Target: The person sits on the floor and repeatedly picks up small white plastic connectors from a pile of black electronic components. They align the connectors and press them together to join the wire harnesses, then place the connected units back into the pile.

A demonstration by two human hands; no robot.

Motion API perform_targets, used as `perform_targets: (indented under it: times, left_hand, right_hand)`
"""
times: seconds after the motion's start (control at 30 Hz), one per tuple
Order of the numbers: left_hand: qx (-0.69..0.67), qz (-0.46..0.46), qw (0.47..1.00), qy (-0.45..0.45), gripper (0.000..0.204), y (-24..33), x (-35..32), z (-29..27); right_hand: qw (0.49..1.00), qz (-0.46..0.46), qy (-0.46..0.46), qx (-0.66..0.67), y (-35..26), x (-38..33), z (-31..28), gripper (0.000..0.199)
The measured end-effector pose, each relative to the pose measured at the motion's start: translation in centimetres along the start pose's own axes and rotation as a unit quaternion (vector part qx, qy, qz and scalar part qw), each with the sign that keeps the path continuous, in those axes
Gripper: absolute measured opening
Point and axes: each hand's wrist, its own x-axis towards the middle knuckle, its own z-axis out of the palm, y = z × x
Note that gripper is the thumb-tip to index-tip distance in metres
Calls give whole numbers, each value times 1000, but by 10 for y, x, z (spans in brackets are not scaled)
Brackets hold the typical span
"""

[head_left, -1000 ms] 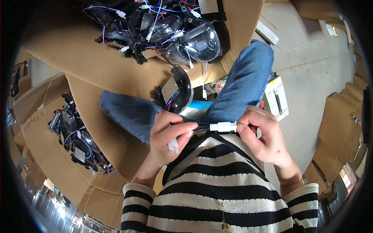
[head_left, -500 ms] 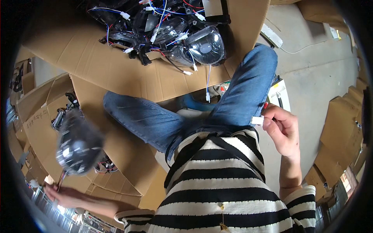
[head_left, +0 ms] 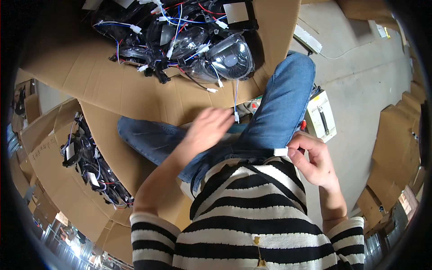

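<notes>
The right hand (head_left: 315, 159) pinches a small white plug (head_left: 281, 151) between thumb and fingertips, held against the blue jeans (head_left: 279, 112) at the hip. Well to the left of that grip, the left hand (head_left: 208, 130) hangs open and empty over the lap. Beyond its fingers a white wire (head_left: 236, 101) dangles from the headlight (head_left: 227, 58) in the cardboard box (head_left: 112, 85).

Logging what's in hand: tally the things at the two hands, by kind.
White plastic connector, pinched in the right hand: 1
Dangling wire with white plug, nearest the empty left hand: 1
Total: 2
</notes>
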Motion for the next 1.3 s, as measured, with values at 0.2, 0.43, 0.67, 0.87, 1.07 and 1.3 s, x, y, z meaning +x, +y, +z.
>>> perform_targets:
  times: [0.2, 0.43, 0.67, 0.87, 1.07, 1.3]
  left_hand:
    - [15, 39, 999, -22, 15, -16, 42, 87]
    - [-253, -91, 963, 9, 13, -31, 50, 55]
    - [-442, -214, 855, 164, 13, -14, 54, -46]
    - [-352, -131, 897, 234, 18, 6, 40, -80]
    - [-326, -129, 899, 261, 29, 29, 31, -66]
    - [-231, -124, 926, 271, 32, 37, 22, -71]
  right_hand:
    - [999, 26, 14, 36, 5, -5, -1, 3]
    - [999, 15, 0, 32, 9, 2, -6, 2]
    - [1000, -27, -9, -9, 4, 11, 2, 2]
    - [998, -63, 9, -7, -9, 18, 10, 3]
    - [996, -61, 49, 33, -16, 26, 21, 2]
    - [993, -49, 76, -82, -19, 25, 24, 4]
